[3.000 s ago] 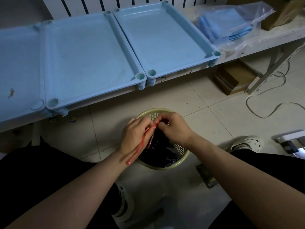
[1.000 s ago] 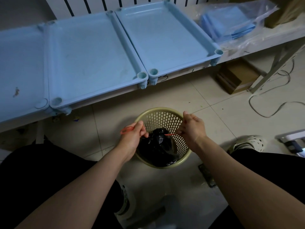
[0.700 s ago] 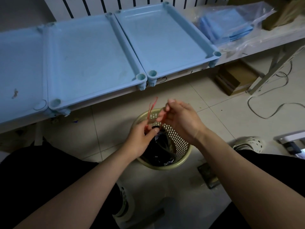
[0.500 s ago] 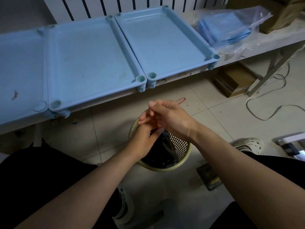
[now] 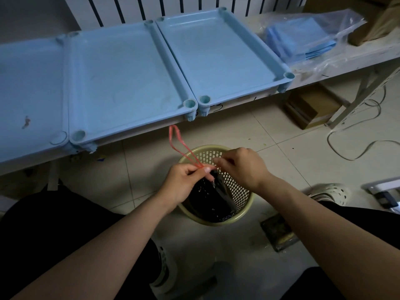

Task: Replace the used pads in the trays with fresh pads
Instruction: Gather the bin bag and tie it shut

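Three light blue trays stand side by side on a white shelf: a left tray [image 5: 30, 87], a middle tray [image 5: 121, 76] and a right tray [image 5: 218, 50], all bare of pads. Fresh blue pads [image 5: 298, 42] lie stacked in a clear plastic bag on the shelf's right end. Below, a black rubbish bag [image 5: 207, 198] sits in a yellow mesh bin [image 5: 240, 191]. My left hand [image 5: 184, 182] pinches the bag's red drawstring [image 5: 177, 144], whose loop sticks up. My right hand [image 5: 240, 167] grips the bag's neck beside it.
A cardboard box [image 5: 311, 107] lies on the tiled floor under the shelf, next to a slanted metal shelf leg [image 5: 355, 100] and a loose cable [image 5: 355, 146]. A white perforated shoe [image 5: 329, 191] rests at the right. A radiator [image 5: 173, 5] runs behind the trays.
Both hands have come back down to the bin's rim from a raised, overlapping position. The red drawstring loop now stands up to the left of my left hand.
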Demonstrator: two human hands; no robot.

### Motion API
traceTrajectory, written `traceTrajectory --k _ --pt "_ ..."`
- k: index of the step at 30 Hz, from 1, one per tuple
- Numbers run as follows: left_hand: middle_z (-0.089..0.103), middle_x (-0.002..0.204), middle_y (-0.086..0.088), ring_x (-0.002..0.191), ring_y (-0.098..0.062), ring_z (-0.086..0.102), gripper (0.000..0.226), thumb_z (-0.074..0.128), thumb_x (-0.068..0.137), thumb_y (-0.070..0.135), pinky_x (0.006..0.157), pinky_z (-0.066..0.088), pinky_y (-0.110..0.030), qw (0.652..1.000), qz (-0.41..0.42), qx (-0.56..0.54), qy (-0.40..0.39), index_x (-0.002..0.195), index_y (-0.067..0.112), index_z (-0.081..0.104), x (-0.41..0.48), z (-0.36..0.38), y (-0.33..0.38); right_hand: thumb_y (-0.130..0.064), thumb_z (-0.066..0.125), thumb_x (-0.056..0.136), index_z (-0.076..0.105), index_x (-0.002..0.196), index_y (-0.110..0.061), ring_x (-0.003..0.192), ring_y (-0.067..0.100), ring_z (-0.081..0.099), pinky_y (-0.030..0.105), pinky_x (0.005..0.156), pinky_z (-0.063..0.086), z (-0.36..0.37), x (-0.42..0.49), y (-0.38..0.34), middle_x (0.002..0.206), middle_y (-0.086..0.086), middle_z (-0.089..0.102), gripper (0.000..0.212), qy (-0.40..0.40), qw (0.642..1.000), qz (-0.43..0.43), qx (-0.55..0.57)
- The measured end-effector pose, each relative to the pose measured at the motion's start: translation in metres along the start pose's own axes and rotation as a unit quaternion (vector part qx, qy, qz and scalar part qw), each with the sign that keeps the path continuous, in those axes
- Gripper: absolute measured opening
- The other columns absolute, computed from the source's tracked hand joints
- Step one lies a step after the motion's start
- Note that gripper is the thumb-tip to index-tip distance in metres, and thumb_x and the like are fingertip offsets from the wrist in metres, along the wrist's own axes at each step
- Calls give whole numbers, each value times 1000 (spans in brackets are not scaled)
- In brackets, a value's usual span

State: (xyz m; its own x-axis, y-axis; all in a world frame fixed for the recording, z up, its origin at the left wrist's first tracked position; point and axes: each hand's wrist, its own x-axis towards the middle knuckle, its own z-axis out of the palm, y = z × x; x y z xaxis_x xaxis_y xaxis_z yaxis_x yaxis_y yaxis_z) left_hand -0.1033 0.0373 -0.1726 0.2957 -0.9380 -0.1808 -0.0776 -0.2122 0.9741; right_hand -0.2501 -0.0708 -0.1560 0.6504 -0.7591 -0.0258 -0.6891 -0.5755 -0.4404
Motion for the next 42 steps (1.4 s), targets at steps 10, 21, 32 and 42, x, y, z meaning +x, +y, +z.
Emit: traceTrajectory --k 10,21,32,42 --pt "74 82 0 72 -1 68 16 77 72 -2 63 45 -6 978 -152 -129 66 84 8 73 5 -6 -3 -27 69 88 75 84 -13 75 16 67 33 75 53 10 -26 -2 79 -1 72 15 -136 967 -72 205" --pt "57 70 -16 62 -11 52 30 72 74 -9 64 44 -19 997 42 58 38 79 12 50 0 -4 -14 -22 60 94 62 81 -12 93 9 57 25 85 42 12 -14 -11 98 -3 65 17 -123 966 -38 224" --pt "52 79 0 68 -7 52 8 51 86 10 63 44 -16 952 158 240 102 85 8 59 -6 4 -21 -15 42 103 64 117 -7 97 38 65 47 93 48 16 -18 -30 108 24 68 27 -169 899 124 384" --pt "70 80 2 77 -15 67 11 78 75 5 72 53 -28 983 137 97 78 85 9 78 -5 -12 -28 -7 62 90 72 92 -8 79 12 64 17 69 53 13 -14 -21 90 8 71 10 -200 884 131 402"
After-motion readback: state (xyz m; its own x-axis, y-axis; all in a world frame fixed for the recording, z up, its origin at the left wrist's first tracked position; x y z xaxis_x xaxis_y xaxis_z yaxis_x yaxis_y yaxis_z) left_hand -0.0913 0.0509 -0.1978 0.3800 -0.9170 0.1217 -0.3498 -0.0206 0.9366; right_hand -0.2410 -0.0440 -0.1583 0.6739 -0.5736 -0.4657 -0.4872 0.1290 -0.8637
